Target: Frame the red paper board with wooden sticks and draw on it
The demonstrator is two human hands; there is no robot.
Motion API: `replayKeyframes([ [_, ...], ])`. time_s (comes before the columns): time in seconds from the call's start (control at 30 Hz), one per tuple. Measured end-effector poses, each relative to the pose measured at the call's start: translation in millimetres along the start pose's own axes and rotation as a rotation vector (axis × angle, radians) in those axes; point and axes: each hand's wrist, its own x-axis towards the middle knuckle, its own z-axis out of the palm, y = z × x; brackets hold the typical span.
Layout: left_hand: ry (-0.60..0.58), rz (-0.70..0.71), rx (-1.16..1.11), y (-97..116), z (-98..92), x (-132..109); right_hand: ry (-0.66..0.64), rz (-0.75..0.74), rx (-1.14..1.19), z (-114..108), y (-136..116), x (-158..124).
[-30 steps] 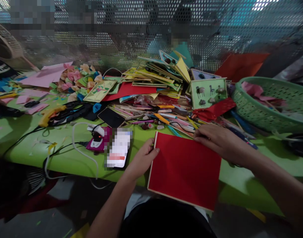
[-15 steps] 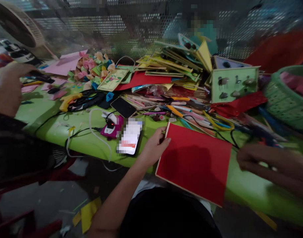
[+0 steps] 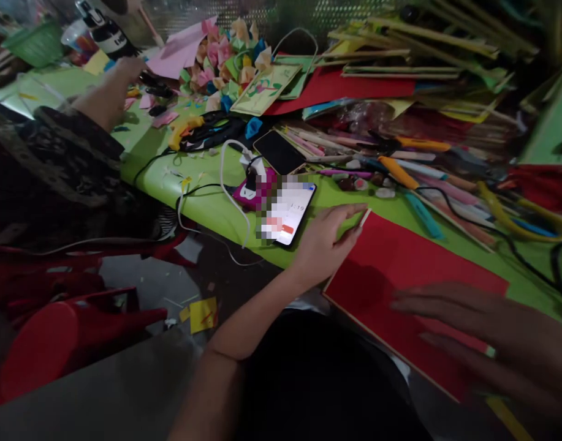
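Observation:
A flat red board (image 3: 391, 257) with a pale edge lies tilted over the front edge of the green table. My left hand (image 3: 326, 242) is at its left side, index finger and thumb apart, their tips touching the pale edge near the far corner. Over the board's right part is my right hand (image 3: 496, 337), blurred by motion, with its fingers spread and nothing visible in them. Whether its fingertips touch the red surface I cannot tell. Just left of my left hand, a lit phone (image 3: 287, 214) leans by a purple power strip (image 3: 255, 190).
A dark phone (image 3: 279, 152) lies behind the strip, near pens and an orange-handled tool (image 3: 398, 171). Stacked frames (image 3: 400, 67) and paper flowers (image 3: 223, 55) stand farther back. At left, another person's hand (image 3: 119, 76) reaches over the table; a red chair (image 3: 41, 349) stands below.
The view has swung right-to-left and closer to the table. My right hand has come from beside the board to over it. My left hand's fingers have straightened at the edge.

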Motion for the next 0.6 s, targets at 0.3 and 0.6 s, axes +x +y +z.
replayKeyframes([
  [0.3,0.289,0.18,0.252,6.0,-21.3,-81.7,0.03,-0.344,-0.213,20.5,-20.7,72.5],
  [0.6,0.249,0.197,0.467,-5.9,-26.6,-115.4,0.046,-0.301,-0.345,28.1,-1.4,94.6],
])
